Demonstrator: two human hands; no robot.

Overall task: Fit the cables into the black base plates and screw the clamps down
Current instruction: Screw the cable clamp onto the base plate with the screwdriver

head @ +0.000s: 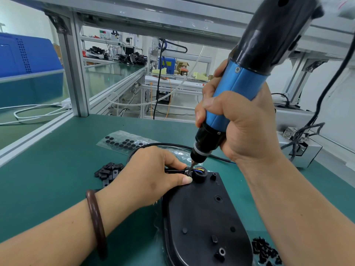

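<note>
Both hands work: your left hand (151, 171) pinches the cable (169, 144) at the upper end of the black base plate (199, 217), lower centre of frame; your right hand (242, 129) grips the electric screwdriver (236, 93), bit down there.

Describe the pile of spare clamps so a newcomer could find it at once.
Start at the green bench mat and find the black base plate. Left of it, just beside the left hand, lies the pile of clamps: flat angular pieces, unlike the round pads bagged behind.
</note>
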